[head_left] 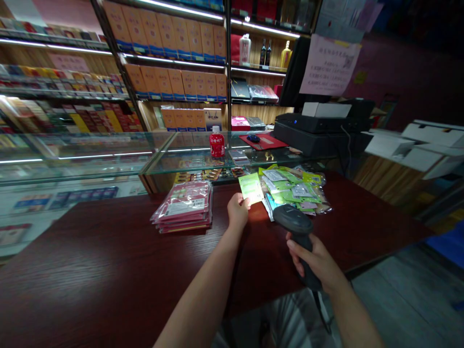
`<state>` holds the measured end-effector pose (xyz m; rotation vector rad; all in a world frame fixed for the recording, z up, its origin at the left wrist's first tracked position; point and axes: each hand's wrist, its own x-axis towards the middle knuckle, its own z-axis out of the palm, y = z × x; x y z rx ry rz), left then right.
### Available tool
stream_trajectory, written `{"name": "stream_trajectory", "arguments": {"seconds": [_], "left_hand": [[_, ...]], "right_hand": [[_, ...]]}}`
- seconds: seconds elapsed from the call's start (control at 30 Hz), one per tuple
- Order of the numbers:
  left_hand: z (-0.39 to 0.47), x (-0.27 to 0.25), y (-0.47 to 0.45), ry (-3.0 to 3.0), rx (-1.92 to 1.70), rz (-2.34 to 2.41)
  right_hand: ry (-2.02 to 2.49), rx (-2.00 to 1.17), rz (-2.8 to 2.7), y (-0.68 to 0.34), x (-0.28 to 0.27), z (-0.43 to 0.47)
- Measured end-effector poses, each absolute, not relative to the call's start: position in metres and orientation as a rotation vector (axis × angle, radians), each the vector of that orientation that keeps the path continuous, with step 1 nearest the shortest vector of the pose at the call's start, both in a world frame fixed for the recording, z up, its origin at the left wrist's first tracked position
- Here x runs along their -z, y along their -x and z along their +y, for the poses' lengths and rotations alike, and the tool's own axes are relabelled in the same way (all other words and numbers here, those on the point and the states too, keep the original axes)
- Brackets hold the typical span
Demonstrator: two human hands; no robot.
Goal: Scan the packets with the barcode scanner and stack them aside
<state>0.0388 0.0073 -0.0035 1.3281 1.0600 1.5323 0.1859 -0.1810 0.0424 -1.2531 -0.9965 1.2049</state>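
Note:
My left hand [238, 210] is closed on the lower edge of a pale green packet [251, 187], held up just above the dark red table [119, 261]. In my right hand [314, 258] is a black barcode scanner [294, 221], gripped by its handle with the head pointing toward the packet. Light falls on the packet's face and on the tabletop beside it. Right behind the scanner lies a loose heap of green and clear plastic packets [295, 188]. To the left of my left hand sits a stack of red flat packages in clear wrap [186, 205].
A glass counter [163, 166] borders the table's far side, bearing a red bottle [216, 143] and a mouse [253, 138] on a red mat. A black till machine [315, 130] stands at the right, near white boxes [420, 147]. Shelves of boxed goods rise behind.

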Motion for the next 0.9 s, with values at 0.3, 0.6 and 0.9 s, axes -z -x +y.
{"name": "stream_trajectory", "arguments": {"seconds": [0.3, 0.6, 0.9], "left_hand": [[0.008, 0.004, -0.039, -1.234, -1.543, 1.021], [0.015, -0.005, -0.002, -1.422, -1.477, 1.649], [-0.014, -0.025, -0.008, -2.172, -1.0, 2.103]], "right_hand": [[1.144, -1.252, -0.931, -0.191, -0.045, -0.18], [0.871, -1.383, -0.764, -0.205, -0.04, -0.154], [0.757, -1.446, -0.59, -0.219, -0.02, -0.141]]}}
